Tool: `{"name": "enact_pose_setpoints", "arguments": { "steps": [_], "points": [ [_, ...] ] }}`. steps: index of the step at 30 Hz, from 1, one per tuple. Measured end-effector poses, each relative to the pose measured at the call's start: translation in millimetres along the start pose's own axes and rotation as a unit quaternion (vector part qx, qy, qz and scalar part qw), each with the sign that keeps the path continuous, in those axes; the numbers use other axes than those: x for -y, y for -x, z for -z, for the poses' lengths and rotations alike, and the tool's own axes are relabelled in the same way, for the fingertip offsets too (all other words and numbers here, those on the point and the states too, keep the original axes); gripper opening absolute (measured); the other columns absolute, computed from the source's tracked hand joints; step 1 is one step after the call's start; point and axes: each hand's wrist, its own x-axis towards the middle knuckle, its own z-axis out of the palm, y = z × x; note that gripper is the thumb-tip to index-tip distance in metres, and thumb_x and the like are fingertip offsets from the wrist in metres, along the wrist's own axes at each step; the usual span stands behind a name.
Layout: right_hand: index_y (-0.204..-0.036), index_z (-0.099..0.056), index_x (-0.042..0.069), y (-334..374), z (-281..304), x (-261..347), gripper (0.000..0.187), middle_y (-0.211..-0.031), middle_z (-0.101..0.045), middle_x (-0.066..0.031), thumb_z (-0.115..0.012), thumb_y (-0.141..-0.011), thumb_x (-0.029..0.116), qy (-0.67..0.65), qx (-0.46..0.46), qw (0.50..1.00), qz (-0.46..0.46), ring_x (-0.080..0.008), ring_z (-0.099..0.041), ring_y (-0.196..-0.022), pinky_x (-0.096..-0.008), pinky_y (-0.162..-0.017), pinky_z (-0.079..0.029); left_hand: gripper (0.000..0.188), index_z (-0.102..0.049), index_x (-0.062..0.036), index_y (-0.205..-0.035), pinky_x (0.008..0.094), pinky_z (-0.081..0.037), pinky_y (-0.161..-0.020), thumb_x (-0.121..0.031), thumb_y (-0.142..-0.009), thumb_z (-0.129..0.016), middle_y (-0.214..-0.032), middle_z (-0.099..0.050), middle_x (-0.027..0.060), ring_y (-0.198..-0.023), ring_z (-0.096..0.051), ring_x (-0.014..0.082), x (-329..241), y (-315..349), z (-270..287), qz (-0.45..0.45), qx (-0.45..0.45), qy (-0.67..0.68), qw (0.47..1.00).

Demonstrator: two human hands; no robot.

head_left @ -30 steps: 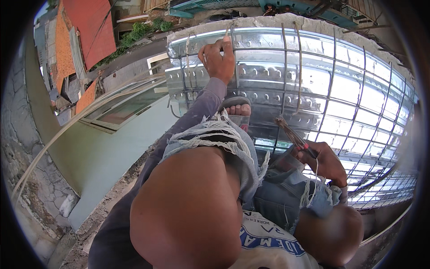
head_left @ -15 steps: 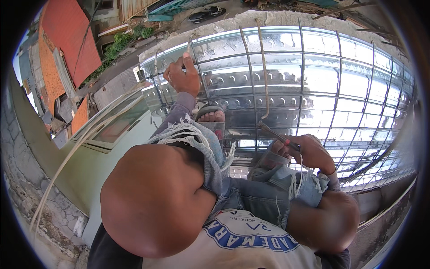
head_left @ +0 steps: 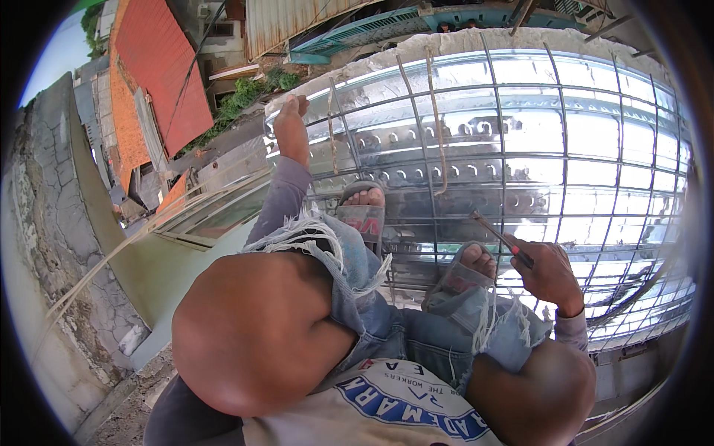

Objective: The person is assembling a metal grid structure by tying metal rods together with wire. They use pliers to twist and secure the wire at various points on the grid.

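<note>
My right hand (head_left: 547, 273) is closed round the red and black handles of a pair of pincers (head_left: 494, 230). Their metal head points up and left over the wire mesh (head_left: 500, 111), beside my right foot. A rusty bent rod (head_left: 437, 123) lies on the mesh, its lower end apart from the pincers. Another rusty rod (head_left: 332, 134) lies further left. At the far left end of the mesh, my left hand (head_left: 292, 137) has its fingers curled; what they hold, if anything, is hidden. Under the mesh is shiny ribbed metal decking (head_left: 394, 137).
Both my sandalled feet rest on the mesh. A rough concrete edge (head_left: 357, 65) runs along the far side, with a street and roofs below it. Pale cables (head_left: 141, 234) cross at the left, near a cracked wall (head_left: 63, 163). A dark cable (head_left: 632, 301) lies at right.
The pincers have come away from the rusty rod's lower end and moved right with my right hand. My left hand has shifted to the mesh's left end. The view has turned slightly.
</note>
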Motion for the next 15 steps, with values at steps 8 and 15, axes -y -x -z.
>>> {"name": "enact_pose_setpoints", "arguments": {
  "steps": [8,15],
  "points": [
    [-0.144,-0.067,0.014,-7,2,-22,0.050,-0.084,-0.068,-0.0160,-0.072,-0.095,0.010,0.066,-0.036,0.994,0.075,-0.0384,-0.069,-0.085,-0.0493,-0.078,-0.053,0.051,-0.069,-0.0006,-0.128,0.0275,-0.052,-0.079,-0.047,-0.111,-0.058,-0.102,-0.074,0.0054,-0.091,-0.068,0.0127,-67,140,30,0.233,0.521,-0.007,0.821],
    [-0.139,-0.067,0.011,80,34,68,0.052,-0.111,-0.063,-0.0138,-0.079,-0.089,0.016,-0.115,-0.105,0.987,0.049,-0.0301,-0.066,-0.102,-0.0416,-0.087,-0.057,0.059,-0.063,-0.0032,-0.142,0.0258,-0.050,-0.075,-0.052,-0.112,-0.051,-0.106,-0.073,0.0058,-0.088,-0.064,0.0107,-73,182,57,0.321,0.769,-0.163,0.528]
  ]
}}
